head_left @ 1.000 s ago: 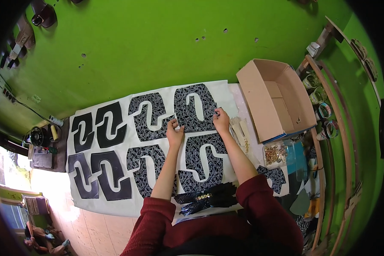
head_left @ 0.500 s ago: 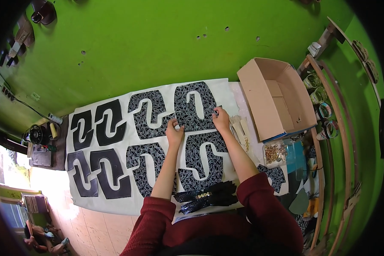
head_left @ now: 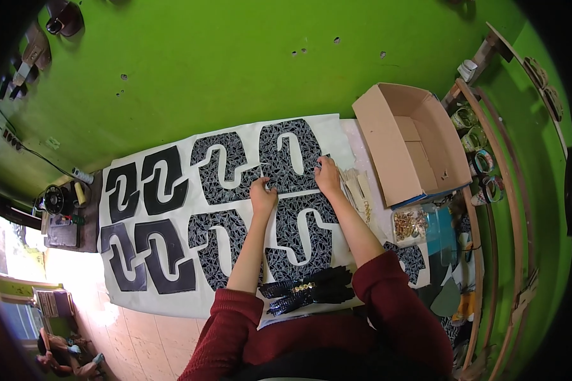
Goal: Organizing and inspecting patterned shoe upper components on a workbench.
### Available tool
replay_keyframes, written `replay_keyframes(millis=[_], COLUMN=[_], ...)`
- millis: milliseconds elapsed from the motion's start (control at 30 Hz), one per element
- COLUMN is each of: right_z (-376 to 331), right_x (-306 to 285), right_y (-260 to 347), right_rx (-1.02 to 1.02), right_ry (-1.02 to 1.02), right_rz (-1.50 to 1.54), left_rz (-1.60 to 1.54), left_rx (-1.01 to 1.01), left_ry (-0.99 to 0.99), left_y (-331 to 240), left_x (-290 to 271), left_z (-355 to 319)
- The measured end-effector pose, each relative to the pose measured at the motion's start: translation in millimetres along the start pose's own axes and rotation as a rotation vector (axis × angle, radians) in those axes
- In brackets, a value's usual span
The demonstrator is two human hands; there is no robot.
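Note:
A black-and-grey patterned cut piece (head_left: 276, 168), shaped like a hooked shoe upper, lies at the far right of the white sheet (head_left: 181, 120)... its long slot shows the sheet beneath. My left hand (head_left: 262, 195) is closed, fingers bent, at its lower left edge. With thumb and fingers together, my right hand (head_left: 328, 176) pinches its right edge. Beside it on the left is a matching patterned piece (head_left: 213, 181). Nearer me lie another patterned piece (head_left: 289, 225) and a further one (head_left: 219, 254), partly behind my left forearm.
Plain black pieces (head_left: 165, 190) lie on the left of the sheet. Black strips with a gold ornament (head_left: 303, 287) rest near my body. A cardboard box (head_left: 378, 140) stands right, by beige strips (head_left: 359, 193) and a tray of small metal parts (head_left: 410, 225). A green wall (head_left: 235, 63) rises behind.
My left hand has shifted slightly right and its fingers have drawn in at the piece's lower edge. My right hand has moved slightly left along the right edge.

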State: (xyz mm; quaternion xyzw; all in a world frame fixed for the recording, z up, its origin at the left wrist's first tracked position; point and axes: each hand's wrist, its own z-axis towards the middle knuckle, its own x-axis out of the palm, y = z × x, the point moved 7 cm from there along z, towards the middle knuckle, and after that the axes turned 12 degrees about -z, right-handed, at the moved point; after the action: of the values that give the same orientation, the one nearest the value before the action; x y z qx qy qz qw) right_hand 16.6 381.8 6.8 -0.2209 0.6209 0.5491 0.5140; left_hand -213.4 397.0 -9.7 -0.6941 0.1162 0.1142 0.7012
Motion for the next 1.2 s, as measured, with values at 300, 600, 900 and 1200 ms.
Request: replay_keyframes(millis=[300, 600, 900, 1200], right_z=[5, 10, 7, 9], right_x=[-9, -10, 47, 44], right_y=[21, 44, 34, 38], right_rx=[-0.078, -0.247, -0.226, -0.206], right_ry=[0.092, 0.015, 0.171, 0.132], right_rz=[-0.476, -0.151, -0.394, -0.415], left_rz=[0.298, 0.346, 0.641, 0.726], left_rx=[0.080, 0.489, 0.390, 0.385], left_ry=[0.021, 0.028, 0.216, 0.206], left_y=[-38, -62, -18, -15], left_x=[8, 17, 61, 64], left_z=[-23, -7, 10, 16])
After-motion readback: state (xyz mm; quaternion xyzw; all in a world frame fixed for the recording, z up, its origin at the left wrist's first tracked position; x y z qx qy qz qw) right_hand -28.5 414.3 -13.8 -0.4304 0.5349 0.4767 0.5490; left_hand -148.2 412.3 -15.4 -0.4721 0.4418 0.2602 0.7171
